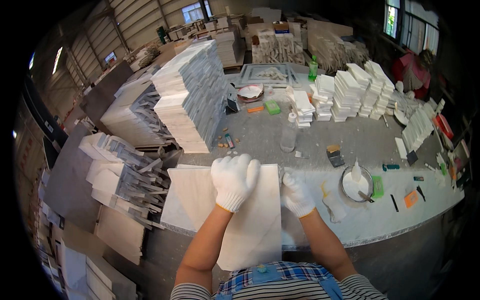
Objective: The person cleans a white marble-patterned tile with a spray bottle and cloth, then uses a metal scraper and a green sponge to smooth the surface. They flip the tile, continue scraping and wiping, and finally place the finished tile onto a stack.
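Observation:
My left hand [234, 181], in a white knit glove, lies at the far edge of a pale marble slab [252, 225]. Its fingers are curled over that edge, their tips hidden. The slab reaches past the table's front edge toward my apron. A second marble slab [182, 200] shows askew to its left. My right hand [298, 194], gloved alike, is closed close beside the slab's right edge; whether it touches the slab, or has something in it, is hidden.
Tall stacked marble tiles [187, 100] stand at the left, shorter white stacks [345, 95] at the back right. On the table [260, 132] are a clear bottle [288, 137] and a bowl of white paste [352, 187]. Another person [415, 75] is at the far right.

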The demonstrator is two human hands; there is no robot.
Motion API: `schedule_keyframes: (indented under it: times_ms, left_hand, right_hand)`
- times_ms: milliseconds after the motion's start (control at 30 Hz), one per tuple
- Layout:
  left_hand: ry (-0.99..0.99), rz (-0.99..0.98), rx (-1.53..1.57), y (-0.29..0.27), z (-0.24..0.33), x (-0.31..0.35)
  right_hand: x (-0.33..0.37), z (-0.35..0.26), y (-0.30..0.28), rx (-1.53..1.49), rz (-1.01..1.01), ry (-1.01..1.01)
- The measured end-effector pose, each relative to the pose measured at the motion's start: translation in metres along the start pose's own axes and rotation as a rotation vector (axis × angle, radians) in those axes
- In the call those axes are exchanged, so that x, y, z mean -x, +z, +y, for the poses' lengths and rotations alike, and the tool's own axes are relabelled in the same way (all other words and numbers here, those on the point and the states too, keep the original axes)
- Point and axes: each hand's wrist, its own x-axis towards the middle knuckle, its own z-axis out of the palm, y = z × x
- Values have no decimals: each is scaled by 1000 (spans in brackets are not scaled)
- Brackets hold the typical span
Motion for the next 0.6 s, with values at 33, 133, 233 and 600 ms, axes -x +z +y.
schedule_keyframes:
  times_ms: [33, 133, 233, 600]
  left_hand:
    - [8, 2, 3, 0, 0, -1]
    - [25, 5, 3, -3, -2, -2]
    - [26, 8, 8, -5, -4, 1]
    - [44, 37, -2, -4, -7, 0]
  right_hand:
    - [-2, 2, 3, -22, -6, -1]
    - [-7, 4, 12, -55, -70, 9]
    - [-4, 1, 20, 33, 42, 129]
    - [13, -27, -27, 180, 238, -4]
